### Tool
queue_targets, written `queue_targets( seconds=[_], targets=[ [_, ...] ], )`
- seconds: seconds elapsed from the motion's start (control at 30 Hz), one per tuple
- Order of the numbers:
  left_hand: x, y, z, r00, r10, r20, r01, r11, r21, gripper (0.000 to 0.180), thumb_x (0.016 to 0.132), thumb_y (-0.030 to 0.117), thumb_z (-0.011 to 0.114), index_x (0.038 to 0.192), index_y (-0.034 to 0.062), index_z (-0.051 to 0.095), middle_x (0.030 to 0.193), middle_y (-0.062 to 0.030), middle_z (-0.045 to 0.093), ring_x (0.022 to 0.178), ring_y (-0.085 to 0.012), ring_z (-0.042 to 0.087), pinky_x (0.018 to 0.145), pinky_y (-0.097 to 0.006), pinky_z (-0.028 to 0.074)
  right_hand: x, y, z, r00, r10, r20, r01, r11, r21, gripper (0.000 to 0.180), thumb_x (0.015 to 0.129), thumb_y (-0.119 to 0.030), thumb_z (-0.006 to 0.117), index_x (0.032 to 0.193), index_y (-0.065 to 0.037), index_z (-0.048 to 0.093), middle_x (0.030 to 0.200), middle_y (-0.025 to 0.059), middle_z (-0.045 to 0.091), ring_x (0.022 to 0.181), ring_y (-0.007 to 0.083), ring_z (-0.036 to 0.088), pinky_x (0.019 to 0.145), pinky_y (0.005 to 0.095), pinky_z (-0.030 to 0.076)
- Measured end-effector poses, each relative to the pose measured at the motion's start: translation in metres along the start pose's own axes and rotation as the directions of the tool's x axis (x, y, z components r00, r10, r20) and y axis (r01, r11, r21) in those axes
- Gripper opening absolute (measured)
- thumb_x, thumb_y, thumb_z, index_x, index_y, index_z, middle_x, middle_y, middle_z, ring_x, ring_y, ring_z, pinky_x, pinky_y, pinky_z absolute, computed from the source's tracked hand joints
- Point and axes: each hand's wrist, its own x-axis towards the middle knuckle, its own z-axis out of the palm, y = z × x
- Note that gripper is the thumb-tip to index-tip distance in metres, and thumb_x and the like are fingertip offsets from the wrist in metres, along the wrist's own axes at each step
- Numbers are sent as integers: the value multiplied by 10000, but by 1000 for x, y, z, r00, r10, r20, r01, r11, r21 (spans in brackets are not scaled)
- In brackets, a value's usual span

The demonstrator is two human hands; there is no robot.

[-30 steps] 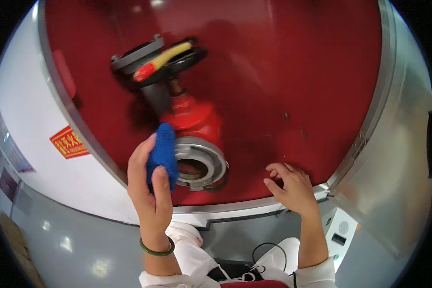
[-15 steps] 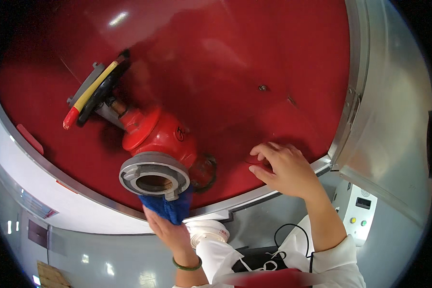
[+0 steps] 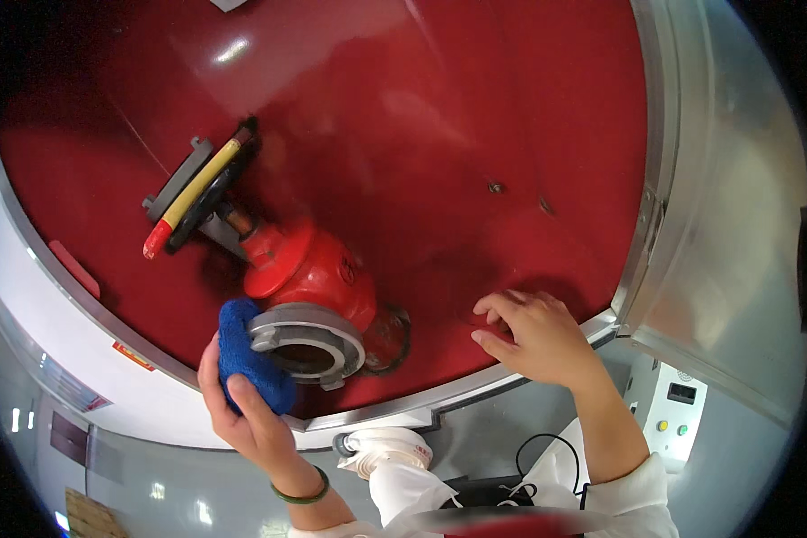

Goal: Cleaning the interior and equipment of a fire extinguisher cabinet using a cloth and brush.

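A red hydrant valve (image 3: 314,269) stands inside the red cabinet (image 3: 439,161), with a black and yellow handwheel (image 3: 197,197) at its upper left. Its grey metal coupling ring (image 3: 350,345) faces me, the round opening showing. My left hand (image 3: 247,417) is closed on a blue cloth (image 3: 253,359) and presses it against the left side of that ring. My right hand (image 3: 538,341) hovers over the lower right of the cabinet, fingers loosely curled and apart, with nothing in them.
The cabinet's metal frame (image 3: 368,416) curves along the near side, and an opened metal door (image 3: 735,224) stands at the right. Below the frame lies a white rolled hose (image 3: 390,448) on the grey floor. A white box with buttons (image 3: 677,417) sits at the lower right.
My left hand has moved the blue cloth from beneath the coupling ring to its left side. My right hand has kept its pose. The view has shifted slightly.
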Motion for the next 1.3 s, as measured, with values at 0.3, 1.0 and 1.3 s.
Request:
queue_targets(
  seconds=[0.3, 1.0, 1.3],
  targets=[
    [80, 47, -4, 714, 348, 607, -491, 867, 80, 185, 758, 98, 585, 893, -19, 633, 881, -139, 612, 847, -284, 550, 801, -346, 433, 1, 2, 2, 1000, 3, -7, -3, 1000, -3, 282, 826, -318, 591, 1001, -98, 559, 885, 101, 636, 854, 310, 612, 797, 446, 453],
    [-42, -32, -19, 961, -139, 239, 145, 989, -10, 430, 739, -15, 518, 1163, -79, 487, 1006, -125, 576, 895, -174, 527, 842, -286, 409, -1, -2, 6, 1000, 18, -23, -20, 994, -110, 270, 825, -312, 579, 968, -84, 570, 885, 142, 638, 866, 318, 616, 844, 461, 429],
    [-78, -22, 0, 833, -474, 286, 553, 682, -479, 419, 785, -30, 542, 1198, -53, 476, 1026, -85, 581, 915, -122, 534, 847, -243, 411, 0, 1, 7, 998, -20, -57, 13, 992, -122, 292, 820, -323, 585, 981, -80, 576, 898, 137, 639, 851, 330, 614, 884, 453, 419]
  ],
)
